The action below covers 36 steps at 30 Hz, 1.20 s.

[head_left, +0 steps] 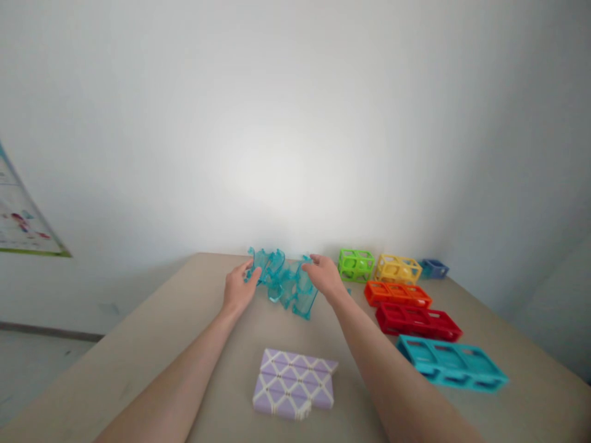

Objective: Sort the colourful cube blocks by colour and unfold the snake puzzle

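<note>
A cluster of see-through teal plastic pieces (276, 277), curved and with small knobs at their edges, is on the far part of the table. My left hand (239, 288) is at the left side of the cluster, its thumb and fingers closed round a piece there. On the right side, my right hand (325, 278) pinches the upper edge of a taller, curved teal piece (305, 298). Fingertips of both hands are partly hidden behind the plastic. Nearer to me, between my forearms, lies a purple and white folding block puzzle (294, 383).
To the right on the table (184, 326) stand open-frame plastic blocks: green (356, 266), yellow (398, 269), dark blue (434, 269), orange (398, 295), red (418, 322) and turquoise (455, 363). A white wall (277, 123) rises behind. A poster (28, 221) hangs at the left.
</note>
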{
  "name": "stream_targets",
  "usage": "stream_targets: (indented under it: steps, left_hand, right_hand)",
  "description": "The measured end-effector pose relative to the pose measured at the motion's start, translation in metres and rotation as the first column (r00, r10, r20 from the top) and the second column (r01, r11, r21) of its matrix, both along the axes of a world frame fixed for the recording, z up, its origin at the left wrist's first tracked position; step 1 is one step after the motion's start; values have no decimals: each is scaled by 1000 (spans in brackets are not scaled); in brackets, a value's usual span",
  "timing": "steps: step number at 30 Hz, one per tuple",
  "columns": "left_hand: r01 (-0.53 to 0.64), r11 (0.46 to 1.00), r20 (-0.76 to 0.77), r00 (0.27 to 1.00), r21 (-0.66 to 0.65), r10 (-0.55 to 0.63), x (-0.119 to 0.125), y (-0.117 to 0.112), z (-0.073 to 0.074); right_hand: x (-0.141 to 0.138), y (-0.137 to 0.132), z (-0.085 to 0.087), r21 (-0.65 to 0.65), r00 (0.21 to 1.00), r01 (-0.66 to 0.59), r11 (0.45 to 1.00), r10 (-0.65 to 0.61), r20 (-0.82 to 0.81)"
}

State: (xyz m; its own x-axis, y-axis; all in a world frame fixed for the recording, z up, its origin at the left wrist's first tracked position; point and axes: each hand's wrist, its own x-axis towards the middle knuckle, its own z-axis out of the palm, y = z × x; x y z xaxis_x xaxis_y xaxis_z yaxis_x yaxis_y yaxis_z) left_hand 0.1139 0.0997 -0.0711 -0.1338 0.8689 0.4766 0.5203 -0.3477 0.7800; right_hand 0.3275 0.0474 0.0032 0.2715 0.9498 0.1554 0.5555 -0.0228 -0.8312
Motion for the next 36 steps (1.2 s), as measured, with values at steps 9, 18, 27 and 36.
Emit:
stream_targets:
  steps: [9, 18, 27, 36]
  left_hand:
    - [129, 992, 33, 991, -3, -129, 0, 10, -12]
    - [189, 982, 63, 980, 18, -190, 0, 12, -15]
    - [211, 977, 44, 976, 29, -212, 2, 18, -16]
    - [73, 986, 8, 997, 151, -75, 2, -2, 8]
  right_hand:
    - [44, -9, -9, -328, 879, 243, 913, -64, 473]
    - [41, 4, -31, -259, 821, 139, 956, 35, 569]
    - [34, 11, -66, -18, 816, 43, 999, -25, 578]
    - [40, 6, -72, 90, 924, 65, 994, -94, 371]
